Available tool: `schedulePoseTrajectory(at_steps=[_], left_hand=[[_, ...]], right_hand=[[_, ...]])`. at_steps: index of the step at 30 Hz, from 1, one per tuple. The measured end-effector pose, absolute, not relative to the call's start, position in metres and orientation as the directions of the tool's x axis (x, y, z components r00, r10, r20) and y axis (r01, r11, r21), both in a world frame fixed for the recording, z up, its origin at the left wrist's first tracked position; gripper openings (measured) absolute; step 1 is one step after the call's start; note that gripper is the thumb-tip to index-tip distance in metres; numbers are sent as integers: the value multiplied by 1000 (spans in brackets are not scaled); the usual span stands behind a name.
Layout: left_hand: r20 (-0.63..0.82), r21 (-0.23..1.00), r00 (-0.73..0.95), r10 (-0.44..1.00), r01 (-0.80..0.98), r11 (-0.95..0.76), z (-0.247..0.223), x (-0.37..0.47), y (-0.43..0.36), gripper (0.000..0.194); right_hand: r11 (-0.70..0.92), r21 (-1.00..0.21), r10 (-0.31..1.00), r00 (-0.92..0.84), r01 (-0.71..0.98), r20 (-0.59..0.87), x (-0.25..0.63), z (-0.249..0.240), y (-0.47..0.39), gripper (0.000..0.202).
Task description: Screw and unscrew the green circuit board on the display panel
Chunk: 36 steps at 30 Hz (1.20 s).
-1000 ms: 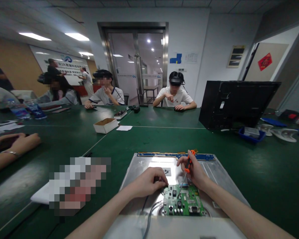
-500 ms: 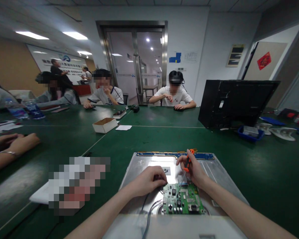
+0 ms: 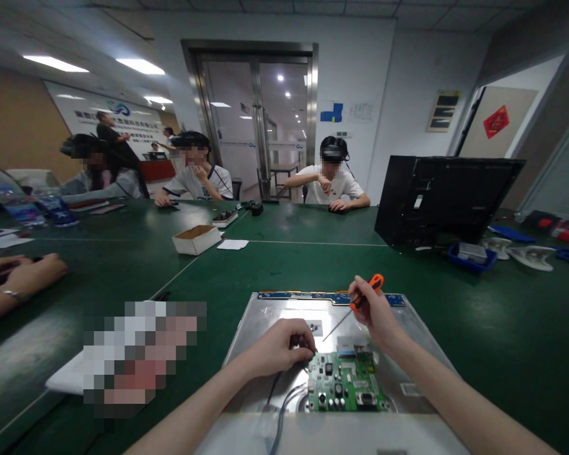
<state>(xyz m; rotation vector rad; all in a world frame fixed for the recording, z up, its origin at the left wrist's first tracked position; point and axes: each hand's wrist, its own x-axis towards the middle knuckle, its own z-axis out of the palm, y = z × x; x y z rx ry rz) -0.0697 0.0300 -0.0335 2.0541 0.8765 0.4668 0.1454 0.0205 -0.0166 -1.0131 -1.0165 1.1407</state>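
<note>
My right hand (image 3: 378,319) grips an orange-and-black screwdriver (image 3: 370,289) at one o'clock of a green circuit board (image 3: 344,382), the slim shaft slanting down toward the board's eleven o'clock; whether its tip meets the metal panel (image 3: 282,308) beneath, I cannot tell. My left hand (image 3: 287,344) curls in at the board's ten o'clock corner, thumb and fingers drawn close, hiding whatever they may pinch. The board lies on the panel, which rests on the green counter (image 3: 275,268). At six o'clock, a pale surface (image 3: 336,436) runs off the bottom of the frame, and whether it belongs to the panel is unclear. A gray cable (image 3: 279,430) at eight o'clock is cut off too. A blue circuit strip (image 3: 303,296) edges the panel at twelve, partly behind my right hand. Toward nine o'clock, blurred blocks mask an object (image 3: 142,354); at one, a black monitor (image 3: 448,199) shows its back.
</note>
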Motion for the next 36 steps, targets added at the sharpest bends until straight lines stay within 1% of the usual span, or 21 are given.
schedulePoseTrajectory(at_steps=[3, 7, 8, 9, 10, 11, 12, 14, 16, 19, 21, 26, 30, 36], left_hand=[[35, 810, 685, 728, 406, -422, -33, -70, 30, 7], [57, 807, 688, 723, 395, -439, -33, -70, 30, 9], [57, 808, 689, 722, 393, -439, -33, -70, 30, 9], [56, 809, 690, 721, 391, -438, -33, -70, 31, 9], [57, 811, 692, 720, 389, -438, -33, -70, 31, 9], [59, 811, 693, 718, 386, -439, -33, -71, 31, 8], [63, 811, 695, 716, 382, -443, -34, -71, 31, 8], [71, 810, 701, 710, 374, -451, -35, -72, 31, 8], [77, 810, 710, 700, 364, -459, -35, -72, 32, 6], [83, 810, 727, 682, 349, -471, -36, -73, 32, 6], [79, 807, 727, 682, 354, -472, -36, -73, 33, 5], [70, 790, 728, 682, 377, -483, -35, -72, 34, 3], [54, 783, 732, 680, 391, -483, -36, -72, 33, 5], [56, 778, 735, 676, 392, -491, -36, -71, 31, 7]], right_hand=[[199, -971, 977, 104, -133, 186, 143, 6, 18, 47], [239, -970, 971, -34, 34, 238, 141, 47, 15, 39], [266, -958, 962, -88, 108, 258, 141, 57, 14, 37], [350, -886, 934, -187, 304, 305, 141, 66, 13, 33], [412, -798, 910, -240, 441, 337, 141, 75, 11, 29], [444, -732, 896, -269, 517, 354, 140, 82, 8, 24], [475, -681, 880, -297, 557, 371, 139, 87, 6, 21], [531, -607, 846, -332, 591, 417, 138, 94, -1, 21], [563, -558, 824, -359, 610, 439, 137, 95, -6, 27], [579, -509, 814, -417, 637, 404, 137, 91, -10, 39], [595, -487, 803, -474, 639, 360, 138, 87, -9, 44], [638, -428, 768, -570, 640, 293, 137, 82, -4, 32], [656, -352, 754, -607, 668, 251, 134, 79, -2, 31], [658, -314, 752, -613, 684, 241, 133, 79, -2, 29]])
